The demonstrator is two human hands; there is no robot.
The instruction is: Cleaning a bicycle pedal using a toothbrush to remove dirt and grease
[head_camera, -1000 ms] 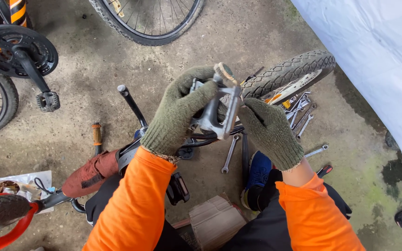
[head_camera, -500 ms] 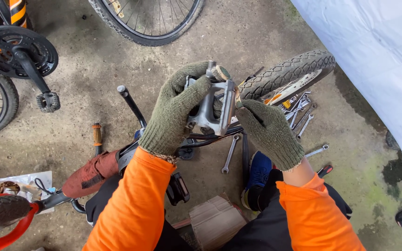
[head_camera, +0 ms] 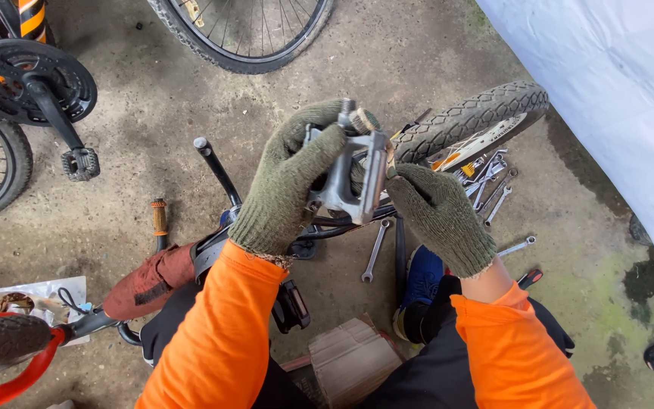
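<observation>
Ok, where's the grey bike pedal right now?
In the head view the grey bike pedal sits centre frame, held up between the gloved left hand and right hand, in front of the small knobby tyre.

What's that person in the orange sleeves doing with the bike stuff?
A person in green knit gloves holds a grey metal bike pedal up in both hands. The left hand grips one side, the right hand the other. Below lie a small upturned bike, its tyre and some spanners on the concrete floor.
</observation>
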